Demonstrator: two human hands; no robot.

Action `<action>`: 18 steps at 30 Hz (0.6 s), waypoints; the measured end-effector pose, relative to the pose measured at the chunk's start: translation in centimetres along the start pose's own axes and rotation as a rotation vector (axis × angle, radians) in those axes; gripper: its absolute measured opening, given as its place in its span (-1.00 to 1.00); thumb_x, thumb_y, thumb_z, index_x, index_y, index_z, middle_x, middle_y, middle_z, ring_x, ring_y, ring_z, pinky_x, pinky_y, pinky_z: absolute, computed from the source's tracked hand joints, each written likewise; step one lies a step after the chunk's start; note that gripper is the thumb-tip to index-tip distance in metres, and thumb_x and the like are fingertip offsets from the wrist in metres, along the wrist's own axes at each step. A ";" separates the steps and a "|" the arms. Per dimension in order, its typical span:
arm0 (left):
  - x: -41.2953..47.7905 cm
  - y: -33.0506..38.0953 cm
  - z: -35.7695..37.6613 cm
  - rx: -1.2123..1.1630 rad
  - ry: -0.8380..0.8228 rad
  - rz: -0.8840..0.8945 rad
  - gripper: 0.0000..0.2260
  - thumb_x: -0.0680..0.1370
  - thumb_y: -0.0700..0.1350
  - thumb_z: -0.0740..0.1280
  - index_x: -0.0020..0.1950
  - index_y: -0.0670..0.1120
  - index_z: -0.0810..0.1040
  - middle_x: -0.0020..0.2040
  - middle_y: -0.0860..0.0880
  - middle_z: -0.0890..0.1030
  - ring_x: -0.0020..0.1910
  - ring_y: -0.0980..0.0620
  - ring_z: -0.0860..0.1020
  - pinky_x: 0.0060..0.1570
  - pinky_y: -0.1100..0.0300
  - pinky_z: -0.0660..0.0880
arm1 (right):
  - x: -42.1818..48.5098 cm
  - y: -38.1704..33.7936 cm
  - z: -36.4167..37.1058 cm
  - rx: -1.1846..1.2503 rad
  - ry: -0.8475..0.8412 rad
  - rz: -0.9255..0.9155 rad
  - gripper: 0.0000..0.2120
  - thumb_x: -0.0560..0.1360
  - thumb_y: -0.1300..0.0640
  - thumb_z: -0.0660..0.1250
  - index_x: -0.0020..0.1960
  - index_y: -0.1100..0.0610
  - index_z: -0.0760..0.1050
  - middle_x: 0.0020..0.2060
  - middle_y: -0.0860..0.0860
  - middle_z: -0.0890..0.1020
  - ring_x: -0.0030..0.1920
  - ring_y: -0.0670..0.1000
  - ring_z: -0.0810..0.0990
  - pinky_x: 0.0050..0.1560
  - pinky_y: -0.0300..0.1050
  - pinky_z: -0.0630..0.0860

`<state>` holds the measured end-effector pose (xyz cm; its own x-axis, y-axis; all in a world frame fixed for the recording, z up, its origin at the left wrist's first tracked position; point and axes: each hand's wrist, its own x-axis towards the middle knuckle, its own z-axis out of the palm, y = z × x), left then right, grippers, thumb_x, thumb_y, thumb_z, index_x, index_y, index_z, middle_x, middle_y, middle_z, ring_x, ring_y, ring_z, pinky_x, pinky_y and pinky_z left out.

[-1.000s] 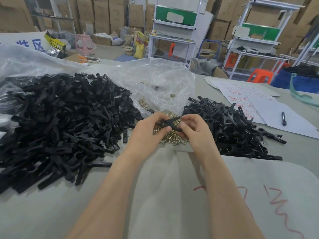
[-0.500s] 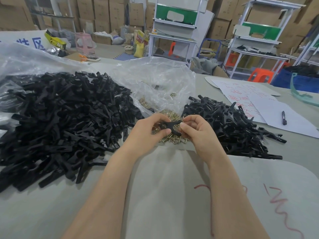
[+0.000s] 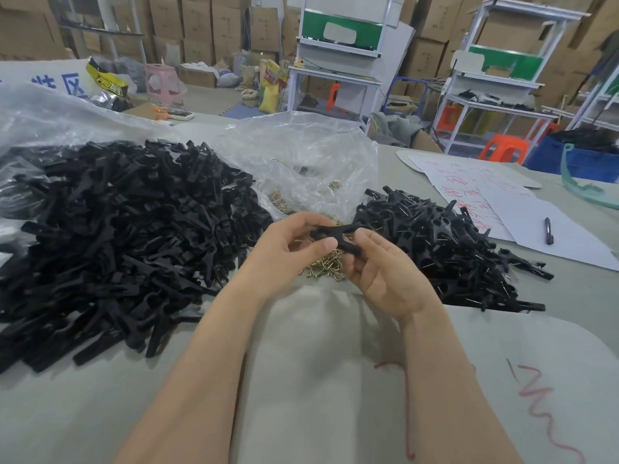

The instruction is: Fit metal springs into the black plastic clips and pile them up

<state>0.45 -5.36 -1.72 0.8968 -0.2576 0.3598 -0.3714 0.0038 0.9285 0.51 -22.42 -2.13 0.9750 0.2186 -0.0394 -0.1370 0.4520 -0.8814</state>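
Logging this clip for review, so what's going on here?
A person holds one black plastic clip with both hands: the left hand and right hand each pinch an end, above a small heap of metal springs on the table. A large pile of clips lies left; a smaller pile, showing metal glints, lies right. Whether a spring is seated cannot be told.

Black clips [image 3: 117, 236] — brass-gold springs [image 3: 326, 264] (clear bag [image 3: 301, 152])
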 end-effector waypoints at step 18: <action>-0.1 0.5 0.9 0.068 0.012 0.027 -0.84 0.44 -0.15 0.48 -0.08 0.09 0.60 -0.22 0.18 0.64 -0.19 0.22 0.57 -0.12 0.32 0.43 | -0.2 1.2 1.0 0.127 -0.321 0.215 -0.45 0.31 -0.33 0.32 -0.06 0.16 0.50 -0.48 -0.02 0.44 -0.45 -0.07 0.35 -0.39 -0.24 0.30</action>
<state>-0.06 -6.15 -1.41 0.8887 -0.2471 0.3861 -0.4108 -0.0555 0.9100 -0.03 -21.03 -2.70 0.8204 0.5696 -0.0501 -0.3723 0.4656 -0.8029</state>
